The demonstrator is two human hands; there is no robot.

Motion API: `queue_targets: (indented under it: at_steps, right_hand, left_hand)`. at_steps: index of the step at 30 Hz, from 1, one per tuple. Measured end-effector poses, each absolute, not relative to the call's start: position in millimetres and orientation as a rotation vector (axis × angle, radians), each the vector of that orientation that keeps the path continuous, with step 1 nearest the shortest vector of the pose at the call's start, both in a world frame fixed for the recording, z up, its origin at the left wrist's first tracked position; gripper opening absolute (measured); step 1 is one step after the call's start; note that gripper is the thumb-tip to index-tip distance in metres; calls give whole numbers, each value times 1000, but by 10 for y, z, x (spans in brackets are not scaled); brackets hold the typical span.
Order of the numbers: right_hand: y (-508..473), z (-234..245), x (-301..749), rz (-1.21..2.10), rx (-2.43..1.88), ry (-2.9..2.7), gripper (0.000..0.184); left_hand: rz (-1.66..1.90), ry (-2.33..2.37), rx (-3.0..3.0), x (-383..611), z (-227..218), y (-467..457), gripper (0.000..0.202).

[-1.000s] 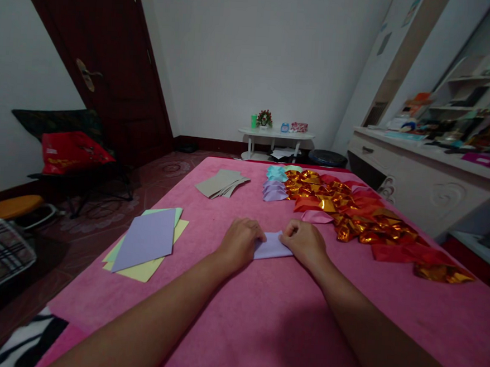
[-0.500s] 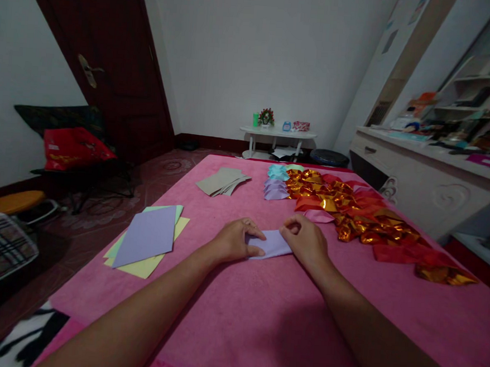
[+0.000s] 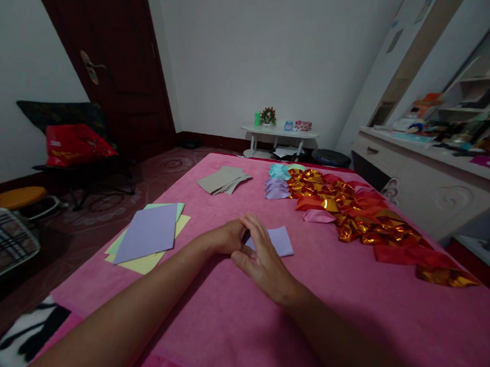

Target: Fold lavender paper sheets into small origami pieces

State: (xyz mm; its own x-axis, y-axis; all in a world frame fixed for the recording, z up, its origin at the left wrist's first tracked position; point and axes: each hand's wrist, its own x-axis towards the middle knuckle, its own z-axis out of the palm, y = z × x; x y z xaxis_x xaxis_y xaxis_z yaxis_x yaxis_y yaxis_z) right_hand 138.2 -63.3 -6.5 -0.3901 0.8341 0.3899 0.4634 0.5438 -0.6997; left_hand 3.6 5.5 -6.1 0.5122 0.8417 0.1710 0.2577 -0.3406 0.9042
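A folded sheet of purple paper [image 3: 282, 241] lies on the pink cloth in front of me, its left end covered by my hands. My left hand [image 3: 226, 237] is curled at that left end and holds it down; its fingertips are mostly behind the other hand. Reaching across the paper, my right hand [image 3: 266, 266] has its fingers stretched out over the left fingers, with the thumb apart. To the left lies a stack of purple, green and yellow sheets [image 3: 149, 233].
Grey sheets [image 3: 224, 180] lie fanned toward the back of the pink-covered table [image 3: 218, 327]. Folded purple and blue pieces [image 3: 277, 188] stand in rows beside many shiny gold and red ones [image 3: 352, 213] at the right. A pink folded piece [image 3: 319, 216] lies nearest the paper.
My right hand has left the paper's right end and moved left to the left hand, its fingers straightening. My left hand stays at the paper's left end.
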Motion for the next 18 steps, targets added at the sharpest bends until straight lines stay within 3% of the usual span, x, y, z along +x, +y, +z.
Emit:
queue_targets:
  at_steps: [4, 9, 14, 18]
  right_hand:
    - [-625, -83, 1464, 687, -1076, -2126, 73]
    - [-591, -118, 1640, 663, -1352, -2174, 71]
    - [-488, -146, 1807, 428, -1643, -2020, 65]
    - [-379, -115, 1900, 288, -1654, -1911, 57]
  left_hand:
    - [549, 794, 1993, -50, -38, 98, 43]
    - [579, 724, 2089, -47, -23, 111, 53]
    - [552, 841, 2072, -68, 26, 62, 53]
    - [713, 929, 2112, -27, -35, 44, 39]
